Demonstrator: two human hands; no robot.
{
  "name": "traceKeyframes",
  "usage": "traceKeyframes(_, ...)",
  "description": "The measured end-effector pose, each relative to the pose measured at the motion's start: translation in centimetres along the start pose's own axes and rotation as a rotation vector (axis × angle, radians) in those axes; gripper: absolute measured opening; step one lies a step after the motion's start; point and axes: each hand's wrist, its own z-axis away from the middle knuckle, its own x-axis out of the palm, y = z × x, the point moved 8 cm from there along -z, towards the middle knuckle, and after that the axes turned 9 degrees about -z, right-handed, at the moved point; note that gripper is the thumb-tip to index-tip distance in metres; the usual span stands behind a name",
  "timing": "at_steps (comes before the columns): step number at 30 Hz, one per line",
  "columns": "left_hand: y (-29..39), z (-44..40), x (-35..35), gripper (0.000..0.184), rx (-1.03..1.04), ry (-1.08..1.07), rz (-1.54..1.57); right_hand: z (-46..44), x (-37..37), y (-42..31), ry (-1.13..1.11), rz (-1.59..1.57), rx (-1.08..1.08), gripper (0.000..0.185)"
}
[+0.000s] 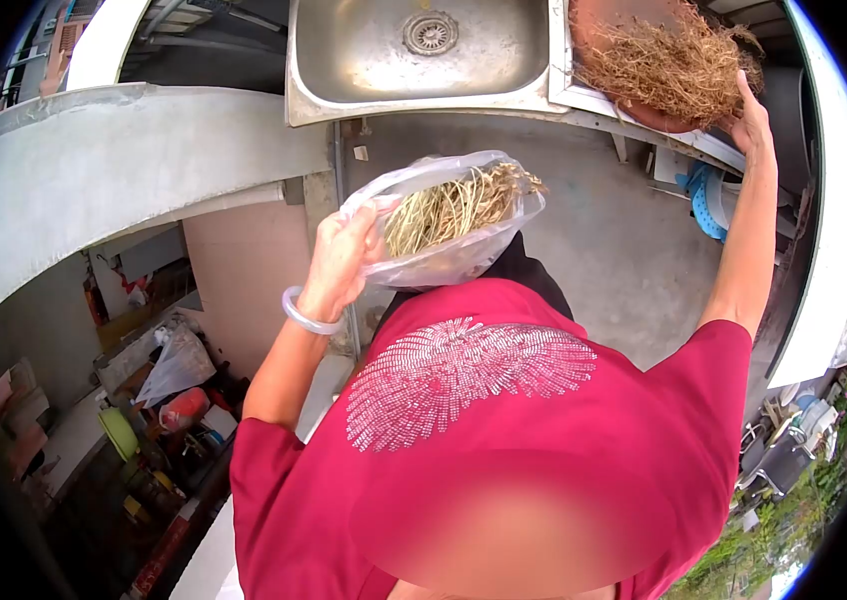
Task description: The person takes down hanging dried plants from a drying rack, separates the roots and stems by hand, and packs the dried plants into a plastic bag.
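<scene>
Your hands are well apart beside the counter: your left hand is closed on the rim of a translucent white plastic bag, while your right hand is at the far right edge of a tangled, golden-brown heap of dried roots; whether it grips them or the round, reddish-brown basin beneath cannot be told. Inside the bag, held before your body, lie straw-coloured dried stems. Both loads look light; the roots look springy and likely to snag or shed, the stems stiffer and brittle. The bag, soft and apt to sag, is best taken by its rim, the basin by its edge. The silver metal sink adjoins the basin; its front edge separates bag from bowl. A bright-blue curved plastic object sits below your right forearm.
</scene>
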Motion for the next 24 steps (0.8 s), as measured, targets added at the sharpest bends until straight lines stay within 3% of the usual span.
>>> traceKeyframes(1, 0.2, 0.5, -0.1, 0.034, 0.001, 0.011, -0.018, 0.4, -0.9, 0.2, 0.098, 0.009, 0.020, 0.063)
traceKeyframes(3, 1.3, 1.9, 0.0, 0.034, 0.054, 0.016, 0.028, -0.7, -4.3, -1.2, 0.202, 0.379, -0.203, 0.057)
traceKeyframes(5, 2.6, 3.2, -0.3, 0.034, 0.091, 0.006, 0.069, 5.3, -2.1, -5.0, 0.447, 0.824, -0.733, 0.045)
traceKeyframes(7, 3.5, 4.7, -0.8, 0.035, 0.098, -0.018, 0.085, 15.6, 4.5, -5.5, 0.251, 0.613, -1.040, 0.034)
traceKeyframes(9, 4.5, 5.7, -1.0, 0.036, 0.138, -0.084, 0.115, 20.9, 10.2, -3.3, -0.256, 0.412, -1.037, 0.019)
traceKeyframes(11, 6.6, 6.9, -0.7, 0.038, 0.195, -0.128, 0.124, 27.2, 15.8, 0.0, -0.748, 0.467, -0.898, 0.013)
traceKeyframes(13, 9.7, 8.2, -0.1, 0.039, 0.261, -0.225, 0.112, 35.6, 20.9, 1.7, -1.163, 0.631, -1.128, 0.016)
traceKeyframes(16, 15.1, 9.9, 0.9, 0.041, 0.349, -0.306, 0.020, 40.9, 24.3, 3.7, -1.432, 0.705, -1.104, 0.041)
traceKeyframes(17, 17.0, 10.4, 1.3, 0.041, 0.382, -0.327, -0.026, 41.9, 25.0, 3.5, -1.423, 0.785, -1.142, 0.058)
traceKeyframes(19, 21.1, 11.5, 2.3, 0.042, 0.444, -0.387, -0.073, 42.8, 26.1, 2.6, -1.396, 0.920, -1.232, 0.071)
traceKeyframes(20, 23.2, 12.1, 2.8, 0.041, 0.475, -0.414, -0.096, 42.8, 26.6, 1.7, -1.339, 0.976, -1.291, 0.074)
traceKeyframes(23, 28.4, 13.4, 3.6, 0.036, 0.575, -0.228, -0.080, 42.6, 27.9, -1.5, -1.202, 1.133, -1.379, 0.079)
traceKeyframes(24, 29.2, 13.0, 6.0, 0.035, 0.555, -0.574, -0.121, 42.2, 28.1, -2.8, -1.184, 1.184, -1.353, 0.078)
